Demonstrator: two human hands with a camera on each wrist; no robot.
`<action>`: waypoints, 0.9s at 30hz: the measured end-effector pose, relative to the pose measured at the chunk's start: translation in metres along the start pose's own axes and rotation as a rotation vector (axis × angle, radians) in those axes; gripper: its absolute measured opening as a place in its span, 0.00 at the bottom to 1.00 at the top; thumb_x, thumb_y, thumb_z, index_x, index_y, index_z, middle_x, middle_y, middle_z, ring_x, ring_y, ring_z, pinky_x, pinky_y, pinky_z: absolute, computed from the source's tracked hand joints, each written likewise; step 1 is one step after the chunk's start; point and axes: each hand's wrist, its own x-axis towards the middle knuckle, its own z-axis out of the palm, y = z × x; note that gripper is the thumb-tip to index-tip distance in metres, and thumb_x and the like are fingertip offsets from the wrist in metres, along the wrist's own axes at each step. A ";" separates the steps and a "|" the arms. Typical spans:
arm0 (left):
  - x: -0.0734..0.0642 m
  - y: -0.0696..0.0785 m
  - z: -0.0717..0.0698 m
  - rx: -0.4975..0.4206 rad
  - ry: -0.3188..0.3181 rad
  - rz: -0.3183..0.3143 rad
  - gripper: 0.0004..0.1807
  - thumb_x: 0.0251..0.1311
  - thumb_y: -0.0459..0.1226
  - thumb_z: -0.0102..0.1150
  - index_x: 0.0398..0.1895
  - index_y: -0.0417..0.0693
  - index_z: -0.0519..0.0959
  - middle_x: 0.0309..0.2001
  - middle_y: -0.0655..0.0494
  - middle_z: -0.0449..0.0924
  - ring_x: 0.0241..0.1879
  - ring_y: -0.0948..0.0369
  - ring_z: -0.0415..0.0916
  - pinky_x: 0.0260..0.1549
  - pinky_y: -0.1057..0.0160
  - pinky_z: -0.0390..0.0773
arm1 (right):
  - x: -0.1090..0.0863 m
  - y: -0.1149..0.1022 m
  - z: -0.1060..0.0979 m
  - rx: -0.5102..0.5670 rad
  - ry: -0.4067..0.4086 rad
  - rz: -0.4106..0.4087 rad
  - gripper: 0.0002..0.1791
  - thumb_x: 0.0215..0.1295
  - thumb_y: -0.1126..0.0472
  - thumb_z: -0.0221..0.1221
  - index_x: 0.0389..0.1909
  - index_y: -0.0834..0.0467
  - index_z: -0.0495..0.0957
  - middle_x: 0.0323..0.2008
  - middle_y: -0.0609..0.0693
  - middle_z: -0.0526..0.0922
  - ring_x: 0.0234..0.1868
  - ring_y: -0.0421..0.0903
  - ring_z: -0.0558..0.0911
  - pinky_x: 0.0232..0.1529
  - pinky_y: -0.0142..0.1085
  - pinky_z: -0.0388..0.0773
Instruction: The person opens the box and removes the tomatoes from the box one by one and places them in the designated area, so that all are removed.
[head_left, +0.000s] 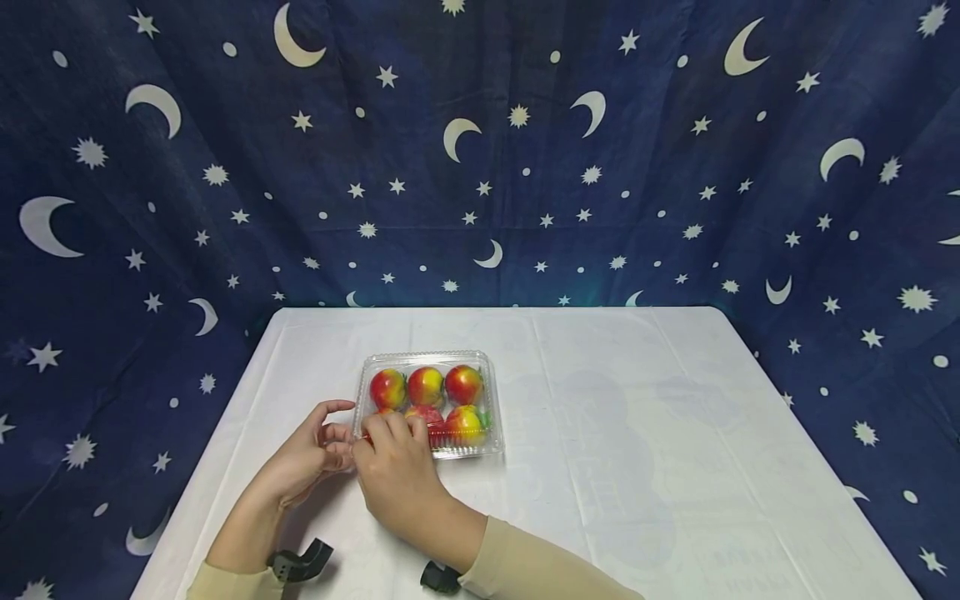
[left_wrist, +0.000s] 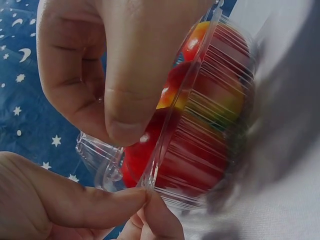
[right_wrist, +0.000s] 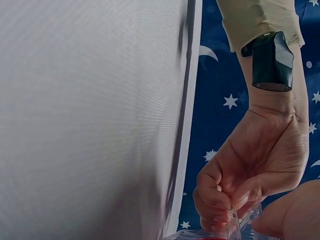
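Box (head_left: pixel 468 452) of fruits (head_left: pixel 426 386) stands on the table (head_left: pixel 637 433), left of middle. I see the left hand (head_left: pixel 307 454) pinching its near left corner; the right hand (head_left: pixel 401 471) grips narrowly beside. I judge: lid-edge work, next move needing steady corner and gentle force.

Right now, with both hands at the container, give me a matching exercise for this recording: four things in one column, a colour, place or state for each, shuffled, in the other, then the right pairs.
Things
1. Plastic container
2. Fruits
3. Sleeves
4. Backdrop

Descriptions
A. Dark blue, patterned with moons and stars
B. Beige
C. Clear, standing on a white tabletop
D. Red and yellow, arranged in two rows

Right pairs: 1-C, 2-D, 3-B, 4-A
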 end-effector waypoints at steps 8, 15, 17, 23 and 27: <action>0.000 0.000 -0.001 -0.019 -0.023 0.012 0.52 0.52 0.15 0.58 0.81 0.38 0.46 0.40 0.57 0.77 0.33 0.66 0.81 0.37 0.65 0.87 | 0.001 0.000 -0.005 -0.009 0.017 0.006 0.02 0.63 0.56 0.67 0.32 0.48 0.85 0.49 0.44 0.82 0.53 0.45 0.77 0.52 0.43 0.68; 0.000 -0.001 -0.003 -0.016 -0.036 0.019 0.52 0.54 0.16 0.59 0.81 0.38 0.46 0.41 0.56 0.78 0.34 0.65 0.81 0.38 0.64 0.87 | 0.003 0.001 -0.012 0.008 0.026 0.020 0.02 0.66 0.56 0.66 0.35 0.49 0.86 0.51 0.45 0.83 0.54 0.46 0.78 0.56 0.46 0.70; 0.000 -0.001 -0.003 -0.014 -0.034 0.017 0.52 0.54 0.16 0.59 0.81 0.39 0.46 0.41 0.56 0.77 0.34 0.65 0.81 0.38 0.64 0.87 | 0.004 0.001 -0.013 0.013 0.030 0.027 0.02 0.67 0.57 0.66 0.36 0.48 0.86 0.51 0.45 0.83 0.55 0.46 0.78 0.56 0.47 0.70; 0.000 -0.001 -0.003 -0.006 -0.024 0.004 0.52 0.54 0.17 0.59 0.81 0.40 0.46 0.40 0.56 0.76 0.35 0.65 0.80 0.38 0.64 0.87 | 0.007 0.003 -0.015 0.009 0.073 0.043 0.02 0.65 0.56 0.67 0.35 0.48 0.87 0.52 0.47 0.84 0.55 0.48 0.78 0.60 0.49 0.69; 0.000 -0.001 -0.003 -0.007 -0.022 0.000 0.52 0.54 0.16 0.59 0.81 0.40 0.46 0.40 0.57 0.76 0.35 0.64 0.80 0.39 0.63 0.88 | 0.007 0.005 -0.016 -0.004 0.108 0.044 0.02 0.62 0.56 0.68 0.35 0.48 0.86 0.54 0.48 0.85 0.56 0.48 0.79 0.63 0.51 0.69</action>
